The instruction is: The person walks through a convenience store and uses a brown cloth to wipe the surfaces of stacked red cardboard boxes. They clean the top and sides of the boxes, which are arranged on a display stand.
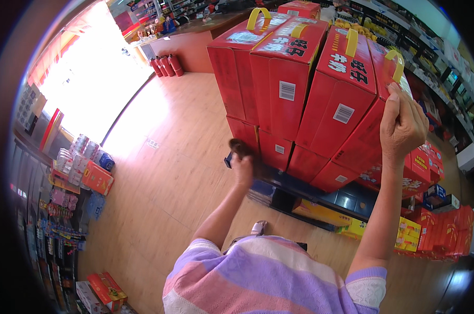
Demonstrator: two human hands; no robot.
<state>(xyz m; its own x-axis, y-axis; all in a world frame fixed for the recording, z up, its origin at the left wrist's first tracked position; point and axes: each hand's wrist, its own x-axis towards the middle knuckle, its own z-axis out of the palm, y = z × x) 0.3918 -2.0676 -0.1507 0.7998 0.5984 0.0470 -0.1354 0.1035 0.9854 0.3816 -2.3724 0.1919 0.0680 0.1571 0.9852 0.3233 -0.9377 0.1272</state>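
My left hand grips a dark brown, motion-blurred thing, possibly a duster, low beside the left front of a stack of red milk cartons. Up at the stack's right side, my right hand has its fingers curled in by the top front edge of the rightmost upper carton. Its fingertips are just below that carton's yellow plastic handle; whether they hold it cannot be told. Beside it stands another upright carton with a barcode. Smaller-looking red cartons lie underneath, on a dark blue shelf.
Yellow boxes sit under the shelf, with red boxes at right. Packaged goods line the left shelving. Red fire extinguishers stand by a counter near the bright doorway. Wooden-look floor lies between.
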